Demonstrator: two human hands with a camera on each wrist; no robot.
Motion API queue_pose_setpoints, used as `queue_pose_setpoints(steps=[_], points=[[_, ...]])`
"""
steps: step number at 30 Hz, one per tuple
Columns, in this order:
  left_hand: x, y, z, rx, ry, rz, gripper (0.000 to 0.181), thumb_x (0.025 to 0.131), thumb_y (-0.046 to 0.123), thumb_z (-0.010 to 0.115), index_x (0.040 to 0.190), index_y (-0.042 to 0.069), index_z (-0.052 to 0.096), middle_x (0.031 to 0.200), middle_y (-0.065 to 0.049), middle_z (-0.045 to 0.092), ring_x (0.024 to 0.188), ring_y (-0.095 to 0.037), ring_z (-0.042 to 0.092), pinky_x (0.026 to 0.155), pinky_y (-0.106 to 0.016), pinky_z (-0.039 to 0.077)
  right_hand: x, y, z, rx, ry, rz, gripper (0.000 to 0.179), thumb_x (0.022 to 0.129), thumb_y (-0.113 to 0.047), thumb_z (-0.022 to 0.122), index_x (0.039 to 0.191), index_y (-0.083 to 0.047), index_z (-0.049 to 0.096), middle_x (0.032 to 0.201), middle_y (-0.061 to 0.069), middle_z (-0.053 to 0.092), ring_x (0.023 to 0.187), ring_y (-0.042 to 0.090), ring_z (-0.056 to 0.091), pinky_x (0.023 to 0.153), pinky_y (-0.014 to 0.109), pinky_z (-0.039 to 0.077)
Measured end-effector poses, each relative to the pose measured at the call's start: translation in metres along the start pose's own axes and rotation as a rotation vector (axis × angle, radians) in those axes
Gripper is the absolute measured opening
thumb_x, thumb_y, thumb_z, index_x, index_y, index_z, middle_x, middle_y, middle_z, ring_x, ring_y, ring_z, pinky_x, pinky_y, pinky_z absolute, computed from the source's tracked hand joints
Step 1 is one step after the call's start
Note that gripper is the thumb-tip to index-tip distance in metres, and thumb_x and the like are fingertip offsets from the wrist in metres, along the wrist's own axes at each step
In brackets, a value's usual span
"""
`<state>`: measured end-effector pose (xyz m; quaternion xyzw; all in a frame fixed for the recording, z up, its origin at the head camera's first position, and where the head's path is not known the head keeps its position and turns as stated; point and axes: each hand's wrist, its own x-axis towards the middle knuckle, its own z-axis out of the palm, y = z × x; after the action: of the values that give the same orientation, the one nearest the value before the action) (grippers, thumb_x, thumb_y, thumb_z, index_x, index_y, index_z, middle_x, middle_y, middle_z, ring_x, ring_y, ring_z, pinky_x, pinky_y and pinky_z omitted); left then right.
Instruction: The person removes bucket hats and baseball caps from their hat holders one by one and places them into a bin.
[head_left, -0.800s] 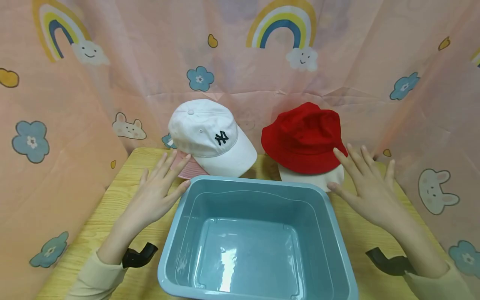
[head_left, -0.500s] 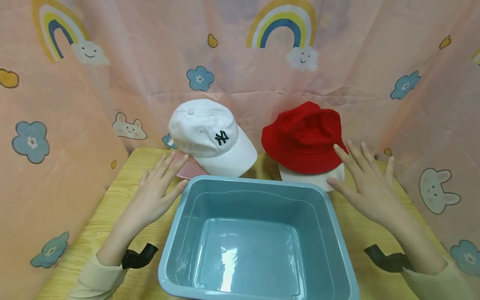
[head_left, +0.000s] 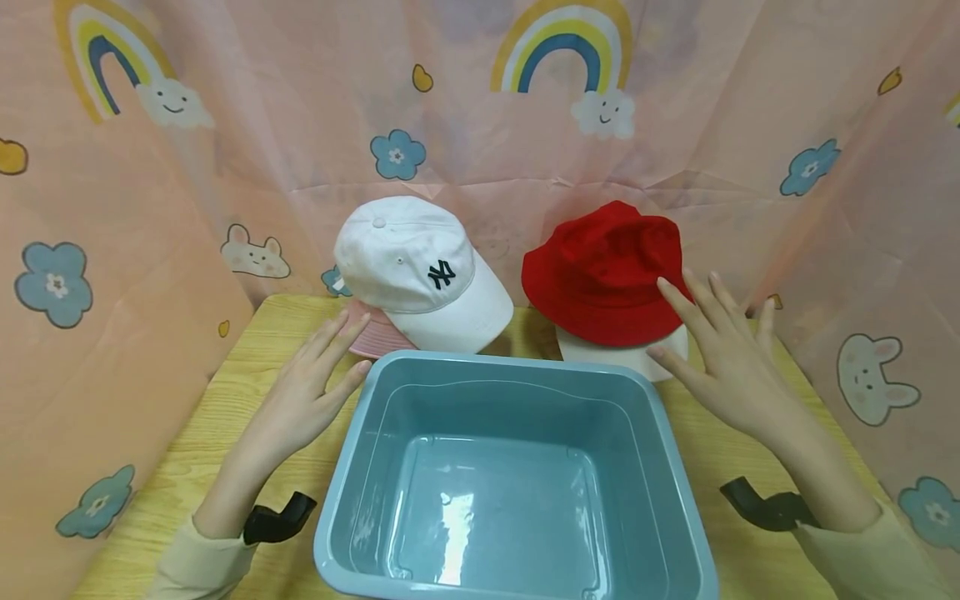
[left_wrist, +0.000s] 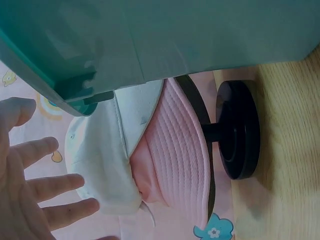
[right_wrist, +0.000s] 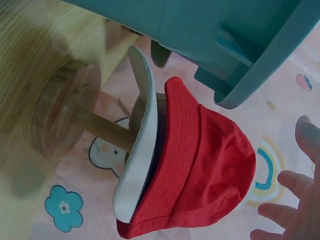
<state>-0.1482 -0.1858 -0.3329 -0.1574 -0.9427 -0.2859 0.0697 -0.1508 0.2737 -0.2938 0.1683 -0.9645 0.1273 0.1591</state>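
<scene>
My left hand hovers with fingers spread beside the left rim of a blue-grey plastic tub. Beyond it, a white baseball cap with a black NY logo lies over a pink brimmed hat, both on a black stand. Fingers spread and holding nothing, my right hand is off the tub's right side, overlapping a red bucket hat in the head view. That hat sits over a white-brimmed one on a wooden stand.
The tub stands in the middle of a wood-grain table, in front of the hats. A pink patterned curtain encloses the back and both sides. Black straps with mounts are on both wrists.
My right hand has shifted slightly up and left, and my left hand has edged a little left, away from the pink brim. The hats and tub stay in place.
</scene>
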Motion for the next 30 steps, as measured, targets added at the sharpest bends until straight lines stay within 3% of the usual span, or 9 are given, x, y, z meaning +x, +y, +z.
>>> queue_pose_setpoints(steps=[6,13,21,25,30], points=[[-0.002,-0.001,0.001,-0.083,0.010,-0.031,0.056,0.099,0.044,0.047,0.151,0.030,0.030,0.156,-0.008,0.031,0.143,-0.038,0.030,0.106,-0.068,0.027,0.005,-0.002,-0.002,0.016,0.013,-0.007,0.075,0.093,-0.043,0.056,0.155,-0.025,0.018,0.162,0.013,0.011,0.149,0.041,0.002,0.104,0.073,-0.019],[-0.005,-0.002,0.004,-0.140,0.027,-0.037,0.053,0.100,0.041,0.047,0.148,0.019,0.039,0.137,-0.011,0.053,0.118,-0.031,0.056,0.091,-0.051,0.050,0.011,-0.004,-0.004,0.027,0.019,-0.024,0.073,0.094,-0.043,0.054,0.155,-0.024,0.019,0.162,0.013,0.012,0.149,0.040,0.002,0.104,0.074,-0.018],[-0.007,-0.004,0.007,-0.214,0.032,-0.056,0.048,0.100,0.034,0.050,0.143,0.014,0.046,0.124,-0.013,0.061,0.105,-0.029,0.063,0.082,-0.042,0.055,0.020,-0.006,-0.007,0.019,0.029,-0.048,0.074,0.093,-0.040,0.057,0.155,-0.025,0.019,0.162,0.013,0.013,0.150,0.037,0.003,0.106,0.071,-0.018],[-0.007,-0.006,0.009,-0.301,0.018,-0.073,0.046,0.099,0.030,0.052,0.140,0.011,0.048,0.115,-0.014,0.063,0.093,-0.029,0.067,0.072,-0.033,0.057,0.025,-0.006,-0.009,0.017,0.026,-0.055,0.073,0.094,-0.040,0.056,0.155,-0.025,0.018,0.162,0.013,0.011,0.150,0.037,0.002,0.106,0.071,-0.019],[-0.008,-0.007,0.010,-0.400,-0.005,-0.115,0.047,0.098,0.031,0.054,0.140,0.013,0.048,0.111,-0.015,0.064,0.083,-0.024,0.066,0.065,-0.032,0.057,0.031,-0.005,-0.012,0.025,0.029,-0.073,0.072,0.094,-0.039,0.056,0.155,-0.024,0.020,0.162,0.013,0.012,0.150,0.037,0.003,0.107,0.070,-0.019]])
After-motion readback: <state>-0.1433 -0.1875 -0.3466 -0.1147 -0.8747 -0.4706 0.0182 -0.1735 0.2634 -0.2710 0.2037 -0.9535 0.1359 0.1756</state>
